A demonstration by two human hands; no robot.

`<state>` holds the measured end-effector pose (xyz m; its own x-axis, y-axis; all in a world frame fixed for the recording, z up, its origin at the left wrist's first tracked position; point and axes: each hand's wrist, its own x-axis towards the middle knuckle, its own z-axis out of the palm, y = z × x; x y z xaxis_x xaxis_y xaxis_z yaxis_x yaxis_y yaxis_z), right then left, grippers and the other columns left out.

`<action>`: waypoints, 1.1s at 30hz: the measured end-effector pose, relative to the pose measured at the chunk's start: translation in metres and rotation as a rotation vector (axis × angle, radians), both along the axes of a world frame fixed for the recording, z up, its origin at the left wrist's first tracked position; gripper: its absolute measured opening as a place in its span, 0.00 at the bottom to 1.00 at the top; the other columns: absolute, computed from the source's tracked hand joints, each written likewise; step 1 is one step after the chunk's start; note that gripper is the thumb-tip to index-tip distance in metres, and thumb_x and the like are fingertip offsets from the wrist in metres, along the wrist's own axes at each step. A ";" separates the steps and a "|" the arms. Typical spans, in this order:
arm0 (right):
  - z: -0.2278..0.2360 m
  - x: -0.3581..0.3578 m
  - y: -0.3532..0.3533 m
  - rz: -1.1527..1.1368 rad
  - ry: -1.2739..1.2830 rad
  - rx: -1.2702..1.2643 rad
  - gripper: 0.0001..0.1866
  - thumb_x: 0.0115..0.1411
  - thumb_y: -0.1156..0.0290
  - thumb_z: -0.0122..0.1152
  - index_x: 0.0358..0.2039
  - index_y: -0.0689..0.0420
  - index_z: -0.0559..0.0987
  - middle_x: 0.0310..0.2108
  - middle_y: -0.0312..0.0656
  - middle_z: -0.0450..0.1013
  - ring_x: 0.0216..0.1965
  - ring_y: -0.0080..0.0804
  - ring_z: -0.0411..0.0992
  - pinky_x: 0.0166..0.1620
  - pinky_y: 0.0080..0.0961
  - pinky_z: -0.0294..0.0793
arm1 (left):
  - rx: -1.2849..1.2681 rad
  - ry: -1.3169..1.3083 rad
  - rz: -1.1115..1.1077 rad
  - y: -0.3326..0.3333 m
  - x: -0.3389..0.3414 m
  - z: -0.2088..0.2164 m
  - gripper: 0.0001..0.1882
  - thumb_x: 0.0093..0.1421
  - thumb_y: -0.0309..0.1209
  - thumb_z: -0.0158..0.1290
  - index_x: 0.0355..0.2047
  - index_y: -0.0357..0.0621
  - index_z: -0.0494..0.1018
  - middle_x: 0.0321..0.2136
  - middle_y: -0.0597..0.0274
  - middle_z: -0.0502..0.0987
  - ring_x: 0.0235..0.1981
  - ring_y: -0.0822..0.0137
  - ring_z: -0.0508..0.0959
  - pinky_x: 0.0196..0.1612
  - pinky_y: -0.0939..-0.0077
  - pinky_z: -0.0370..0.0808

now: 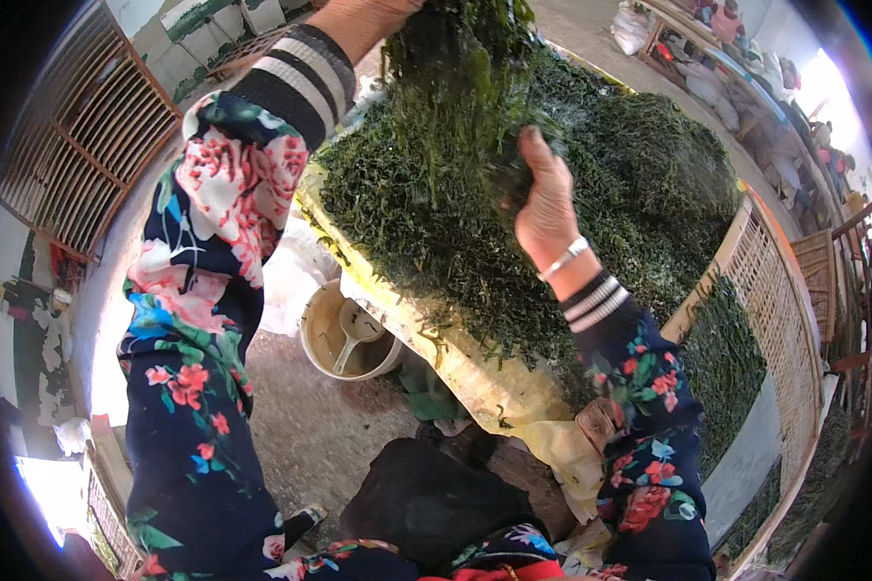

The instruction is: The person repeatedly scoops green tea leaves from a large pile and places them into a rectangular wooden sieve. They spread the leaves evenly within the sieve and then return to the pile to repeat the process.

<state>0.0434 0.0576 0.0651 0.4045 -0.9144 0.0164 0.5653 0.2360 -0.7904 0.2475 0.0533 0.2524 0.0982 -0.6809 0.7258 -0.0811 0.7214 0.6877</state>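
My left hand (373, 8), partly cut off by the upper edge, is raised and closed on a hanging clump of wet, dark green shredded seaweed (460, 97). Strands dangle from the clump in a blurred curtain. Below and to its right is my right hand (545, 198), thumb pointing up and a pale bracelet on the wrist. Its fingers are smeared by motion and partly hidden by dark strands, so their grip is unclear. Beneath both hands spreads a large heap of the same seaweed (639, 203), piled on a yellowish sheet (484, 373).
A white bucket (312, 334) with a pale ladle (351, 339) inside stands on the floor left of the heap. Beside the heap at right leans a woven slatted rack (770, 281). Another slatted rack (92, 126) stands at far left. Sacks (707, 87) line the back right.
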 end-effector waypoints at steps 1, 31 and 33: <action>-0.001 0.012 0.003 0.018 0.077 0.036 0.28 0.55 0.54 0.76 0.46 0.61 0.76 0.41 0.40 0.78 0.43 0.29 0.75 0.46 0.30 0.77 | -0.012 -0.074 0.153 -0.006 -0.004 -0.009 0.07 0.57 0.19 0.61 0.37 0.37 0.81 0.30 0.63 0.83 0.30 0.73 0.80 0.34 0.74 0.78; 0.186 0.052 -0.055 0.025 0.500 -0.426 0.08 0.67 0.70 0.56 0.32 0.59 0.79 0.25 0.34 0.76 0.19 0.19 0.69 0.20 0.17 0.64 | 0.500 -0.880 0.865 0.083 0.066 -0.326 0.53 0.52 0.65 0.61 0.72 0.58 0.57 0.73 0.43 0.52 0.72 0.38 0.52 0.69 0.37 0.52; 0.218 0.056 -0.059 0.153 0.372 -0.587 0.08 0.67 0.70 0.54 0.35 0.58 0.79 0.26 0.34 0.77 0.19 0.18 0.69 0.22 0.16 0.67 | 0.506 -0.866 0.859 0.082 0.066 -0.326 0.53 0.52 0.65 0.61 0.72 0.57 0.57 0.73 0.44 0.51 0.73 0.39 0.52 0.69 0.38 0.52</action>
